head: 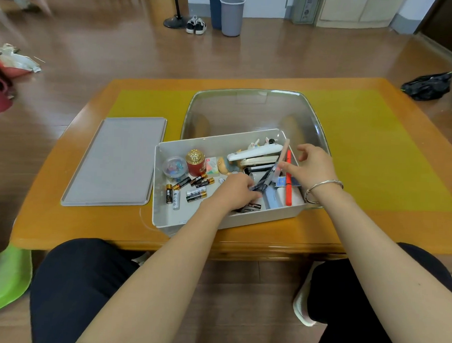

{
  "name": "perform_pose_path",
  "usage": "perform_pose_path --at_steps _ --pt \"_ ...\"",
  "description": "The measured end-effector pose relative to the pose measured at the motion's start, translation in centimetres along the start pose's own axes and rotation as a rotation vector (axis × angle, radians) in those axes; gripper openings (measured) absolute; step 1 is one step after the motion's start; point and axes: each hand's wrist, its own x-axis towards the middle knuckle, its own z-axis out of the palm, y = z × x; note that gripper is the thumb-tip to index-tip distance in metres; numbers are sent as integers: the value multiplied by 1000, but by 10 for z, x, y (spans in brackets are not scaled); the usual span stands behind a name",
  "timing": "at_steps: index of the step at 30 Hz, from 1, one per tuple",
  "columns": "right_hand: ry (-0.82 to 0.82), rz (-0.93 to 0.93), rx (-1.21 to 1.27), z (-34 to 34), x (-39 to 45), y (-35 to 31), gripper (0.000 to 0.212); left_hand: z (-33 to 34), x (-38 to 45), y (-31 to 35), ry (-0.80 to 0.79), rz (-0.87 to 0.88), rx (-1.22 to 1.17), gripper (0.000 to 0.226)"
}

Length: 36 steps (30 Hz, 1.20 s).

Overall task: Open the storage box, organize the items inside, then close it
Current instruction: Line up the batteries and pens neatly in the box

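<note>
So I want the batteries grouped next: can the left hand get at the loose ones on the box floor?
Probably yes: the batteries lie uncovered just left of the left hand, with the box open on top.

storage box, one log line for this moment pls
storage box open | lid on table | left hand grips dark pen | right hand inside box
</note>
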Motion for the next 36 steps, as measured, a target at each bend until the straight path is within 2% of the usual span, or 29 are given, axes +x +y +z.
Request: perform_pose_path --at_steps 4,8,10,12,17,22,25,28,33,36 --pt "-27 -23 -37 1 -1 -4 63 -4 -4 -2 60 1 44 33" --pt "27 -22 -23 3 -2 -8 48 -6 -9 -2 159 36 134 24" --pt "17 -18 -9 4 -3 -10 56 -5 -9 -1 191 49 133 22" --pt "0 -27 -13 6 -4 -12 57 -3 -9 2 195 62 123 23" --pt "-4 -84 -61 4 -7 -10 38 -4 -3 7 254 104 163 23" --pt "7 -111 -129 0 -8 -9 34 -10 -7 -6 334 113 286 28" --pt "2 -190 -143 0 -8 -14 40 -15 -12 -19 378 105 282 30" --pt "-29 -298 -216 1 -9 -23 44 -19 -14 -20 337 95 213 28" --pt "-197 -326 -377 4 -9 -30 43 -13 -11 -18 170 55 182 16" --pt "-163 -329 -380 1 -8 -26 41 -7 -9 -18 105 68 166 14"
